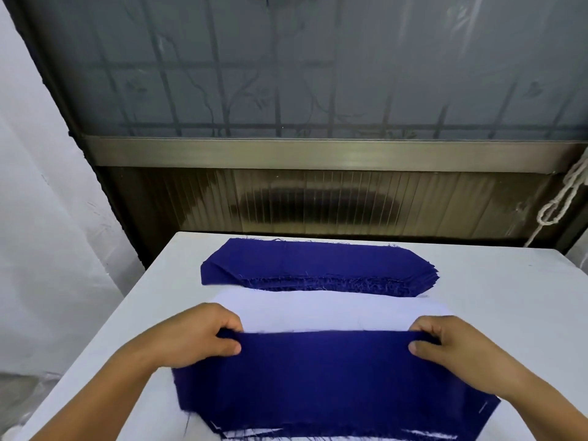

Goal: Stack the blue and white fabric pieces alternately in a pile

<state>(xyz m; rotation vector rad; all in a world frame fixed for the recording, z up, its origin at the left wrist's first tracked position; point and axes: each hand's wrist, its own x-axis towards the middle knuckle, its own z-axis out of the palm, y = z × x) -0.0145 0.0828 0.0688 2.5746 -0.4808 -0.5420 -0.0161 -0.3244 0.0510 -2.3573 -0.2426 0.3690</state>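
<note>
Both hands are pinching the far edge of a blue piece [334, 380], left hand [194, 335] on one corner and right hand [445, 342] on the other, thumbs on top and fingers curled under, and the piece is being held over the mixed pile [334, 313] nearest the person, where a white piece is showing just beyond the blue one. To do this bit well I'd say keep the edge taut between the two corners, line it up with the white edge underneath, then let it drop flat so nothing is bunching. The spare blue stack [318, 268] is sitting just past the mixed pile, close but apart. Everything is lying on a white table [493, 281], and beyond the blue stack there's a frosted window with bars, a white curtain off to the left, and a knotted rope [563, 198] hanging to the right.
</note>
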